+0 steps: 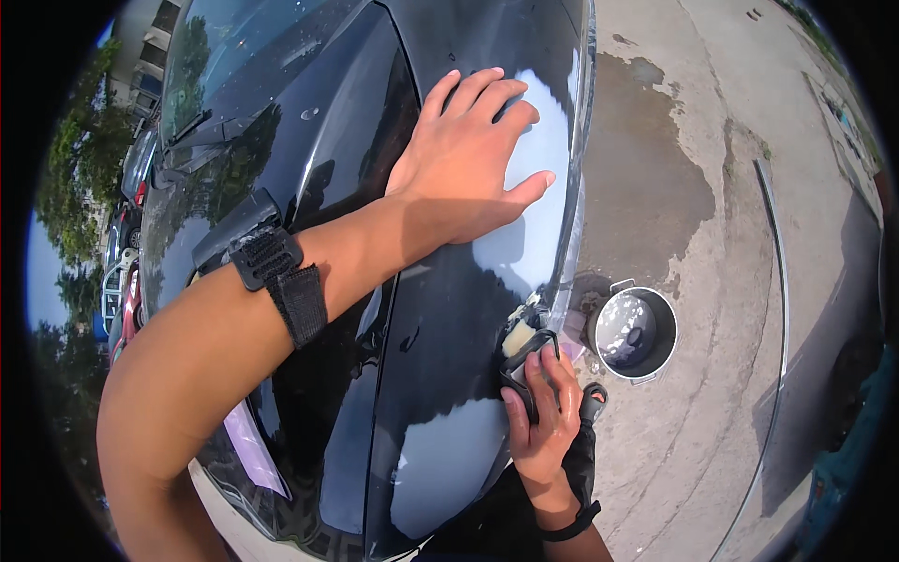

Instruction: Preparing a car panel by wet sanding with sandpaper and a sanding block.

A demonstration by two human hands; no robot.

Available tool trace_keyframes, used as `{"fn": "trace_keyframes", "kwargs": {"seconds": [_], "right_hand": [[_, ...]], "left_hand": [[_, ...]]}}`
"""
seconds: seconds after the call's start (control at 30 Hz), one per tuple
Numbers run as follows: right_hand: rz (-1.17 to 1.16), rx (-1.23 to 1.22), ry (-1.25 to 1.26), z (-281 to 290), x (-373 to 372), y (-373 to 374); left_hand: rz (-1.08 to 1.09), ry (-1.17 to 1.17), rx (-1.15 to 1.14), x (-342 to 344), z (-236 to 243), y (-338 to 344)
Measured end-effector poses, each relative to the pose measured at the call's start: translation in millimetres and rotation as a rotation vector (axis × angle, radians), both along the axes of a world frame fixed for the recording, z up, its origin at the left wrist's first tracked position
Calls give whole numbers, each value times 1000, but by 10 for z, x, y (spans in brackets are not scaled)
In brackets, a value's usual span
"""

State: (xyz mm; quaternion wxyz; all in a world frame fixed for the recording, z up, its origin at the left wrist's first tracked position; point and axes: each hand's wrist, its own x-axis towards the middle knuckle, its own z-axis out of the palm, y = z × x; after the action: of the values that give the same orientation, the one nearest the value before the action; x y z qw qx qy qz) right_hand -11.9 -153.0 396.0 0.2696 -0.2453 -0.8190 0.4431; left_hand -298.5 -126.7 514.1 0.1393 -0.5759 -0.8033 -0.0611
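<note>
- Our left hand (pixel 468 155) lies flat, fingers spread, on the black car bonnet (pixel 375 281), upper centre.
- Our right hand (pixel 541 412) grips a soapy sponge (pixel 521 339); it might slip, wet, toward the metal bucket (pixel 634 332).

A round grey metal bucket (pixel 634 332) with soapy water stands on the pale concrete ground (pixel 712 412). A dark wet patch (pixel 641 178) spreads beyond the bucket, and parked cars (pixel 126 281) and green trees (pixel 80 178) lie far left of it
</note>
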Motion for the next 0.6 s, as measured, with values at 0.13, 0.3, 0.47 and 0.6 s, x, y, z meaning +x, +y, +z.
{"fn": "trace_keyframes", "kwargs": {"seconds": [0.13, 0.3, 0.47, 0.6], "right_hand": [[-45, 5, 88, -110, 130, -71], [-2, 82, 13, 89, -324, 227], [-43, 124, 3, 62, -70, 23], [-44, 182, -1, 101, -405, 226]], "left_hand": [[-9, -3, 13, 72, -3, 21], [-9, 75, 34, 25, -39, -43], [-38, 78, 53, 29, -46, 47], [-34, 108, 48, -20, -87, 3]]}}
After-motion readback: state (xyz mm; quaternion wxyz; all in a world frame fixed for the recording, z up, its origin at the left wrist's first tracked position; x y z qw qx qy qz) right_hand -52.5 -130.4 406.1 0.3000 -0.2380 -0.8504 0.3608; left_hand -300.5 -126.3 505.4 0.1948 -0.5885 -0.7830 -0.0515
